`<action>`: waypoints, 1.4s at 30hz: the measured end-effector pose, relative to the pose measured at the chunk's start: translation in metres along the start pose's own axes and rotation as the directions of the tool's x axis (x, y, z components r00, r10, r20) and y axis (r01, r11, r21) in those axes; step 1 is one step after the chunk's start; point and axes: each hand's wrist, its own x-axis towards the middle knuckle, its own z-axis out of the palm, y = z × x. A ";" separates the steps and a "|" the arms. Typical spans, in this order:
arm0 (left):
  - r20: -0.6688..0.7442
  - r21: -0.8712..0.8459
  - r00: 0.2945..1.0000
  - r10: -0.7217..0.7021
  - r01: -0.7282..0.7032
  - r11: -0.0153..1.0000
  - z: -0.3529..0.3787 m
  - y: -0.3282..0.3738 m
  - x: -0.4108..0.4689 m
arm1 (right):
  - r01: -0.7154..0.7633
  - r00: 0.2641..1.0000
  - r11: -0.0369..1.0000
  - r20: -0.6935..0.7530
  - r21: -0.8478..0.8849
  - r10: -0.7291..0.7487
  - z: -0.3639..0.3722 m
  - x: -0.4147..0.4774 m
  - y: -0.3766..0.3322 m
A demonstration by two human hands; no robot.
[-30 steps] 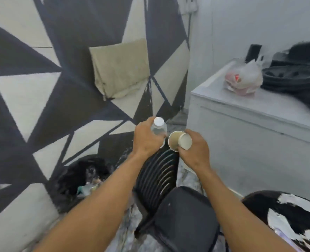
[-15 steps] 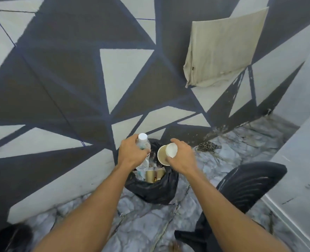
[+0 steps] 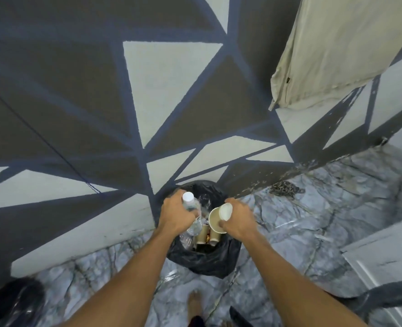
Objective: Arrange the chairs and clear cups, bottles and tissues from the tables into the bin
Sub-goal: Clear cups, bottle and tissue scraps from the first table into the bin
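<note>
My left hand grips a clear plastic bottle with a white cap, held directly over the bin. My right hand holds two paper cups: a larger beige cup with its mouth facing me and a smaller white cup pressed against its rim. Both hands hover above the black-bagged bin, which stands against the patterned wall. Inside the bin lie several brown paper cups and clear plastic bottles.
A beige cloth hangs on the geometric grey-and-white wall. A black chair curves in at the lower right, beside a white counter. Another dark bag sits at the lower left. My bare foot stands on the marble floor.
The view swung from the counter and chair to the bin and has closed in on it. Both hands, still holding the bottle and cups, are now right over the bin's mouth.
</note>
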 end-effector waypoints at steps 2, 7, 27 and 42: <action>0.023 0.006 1.000 -0.009 0.009 1.000 0.004 -0.005 0.022 | -0.028 1.000 1.000 0.003 0.003 0.027 0.006 0.019 -0.003; 0.087 -0.029 0.996 0.000 0.002 1.000 0.006 -0.011 0.085 | -0.110 0.994 0.994 -0.006 -0.006 0.110 0.019 0.071 -0.017; 0.435 0.179 0.887 -0.152 0.081 0.981 0.043 -0.051 0.143 | -0.171 0.963 0.979 0.191 -0.112 0.190 0.061 0.112 -0.015; 0.404 0.174 0.912 0.068 -0.149 0.973 0.055 0.031 0.017 | -0.058 0.994 0.998 0.094 -0.033 0.060 -0.008 0.004 0.019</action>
